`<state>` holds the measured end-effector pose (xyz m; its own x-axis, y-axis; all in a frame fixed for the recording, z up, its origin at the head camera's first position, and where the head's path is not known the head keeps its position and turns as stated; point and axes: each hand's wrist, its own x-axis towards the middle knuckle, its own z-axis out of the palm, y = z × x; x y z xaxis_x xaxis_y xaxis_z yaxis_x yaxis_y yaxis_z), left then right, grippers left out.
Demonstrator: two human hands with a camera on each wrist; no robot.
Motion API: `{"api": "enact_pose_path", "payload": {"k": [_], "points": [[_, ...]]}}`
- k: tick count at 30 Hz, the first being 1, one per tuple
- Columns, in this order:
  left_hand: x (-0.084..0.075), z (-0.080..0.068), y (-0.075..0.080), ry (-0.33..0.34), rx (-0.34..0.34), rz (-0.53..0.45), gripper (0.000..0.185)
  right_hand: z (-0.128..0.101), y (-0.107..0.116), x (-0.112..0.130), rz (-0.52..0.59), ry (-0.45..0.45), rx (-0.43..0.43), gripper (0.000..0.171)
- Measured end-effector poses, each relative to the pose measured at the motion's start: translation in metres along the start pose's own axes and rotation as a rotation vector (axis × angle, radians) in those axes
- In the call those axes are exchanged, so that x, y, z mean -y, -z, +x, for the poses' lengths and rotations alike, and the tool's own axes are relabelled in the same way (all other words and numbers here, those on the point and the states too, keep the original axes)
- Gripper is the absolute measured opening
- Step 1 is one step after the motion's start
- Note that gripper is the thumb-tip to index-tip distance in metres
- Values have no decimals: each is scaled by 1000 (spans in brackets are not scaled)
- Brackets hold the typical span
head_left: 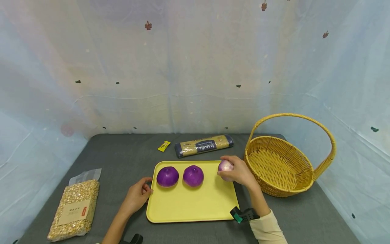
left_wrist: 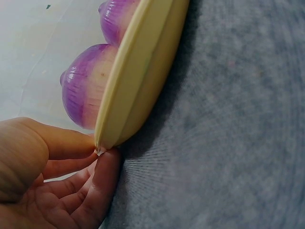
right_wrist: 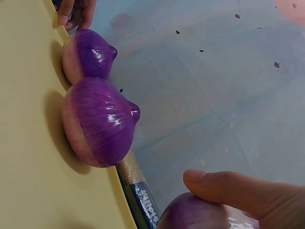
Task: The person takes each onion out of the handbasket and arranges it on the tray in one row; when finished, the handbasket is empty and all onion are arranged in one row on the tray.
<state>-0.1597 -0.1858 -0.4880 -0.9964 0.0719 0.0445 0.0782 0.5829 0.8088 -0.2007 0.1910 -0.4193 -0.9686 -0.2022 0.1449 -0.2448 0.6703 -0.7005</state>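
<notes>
A yellow tray (head_left: 195,206) lies on the table, and two purple onions (head_left: 167,176) (head_left: 193,176) sit side by side on its left half. My left hand (head_left: 137,196) pinches the tray's left rim between thumb and fingers, which shows closely in the left wrist view (left_wrist: 62,167). Over the tray's right end, my right hand (head_left: 240,171) grips a third, paler onion (head_left: 225,169) with thumb and fingers curled round its sides. In the right wrist view the thumb lies across that onion (right_wrist: 195,212), whose lower part is cut off by the frame.
To the right of the tray stands a wicker basket (head_left: 277,189) with a tall arched handle. Behind the tray lie a long pasta packet (head_left: 204,145) and a small yellow wrapped packet (head_left: 164,146). A clear bag of corn kernels (head_left: 76,206) lies at the left.
</notes>
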Motion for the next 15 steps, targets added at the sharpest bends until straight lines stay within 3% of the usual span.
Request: {"api": "enact_pose_path", "payload": {"k": [15], "points": [[0,0,0,2,3,-5,37,3,-10,-7,-9,-27,23,62]]}}
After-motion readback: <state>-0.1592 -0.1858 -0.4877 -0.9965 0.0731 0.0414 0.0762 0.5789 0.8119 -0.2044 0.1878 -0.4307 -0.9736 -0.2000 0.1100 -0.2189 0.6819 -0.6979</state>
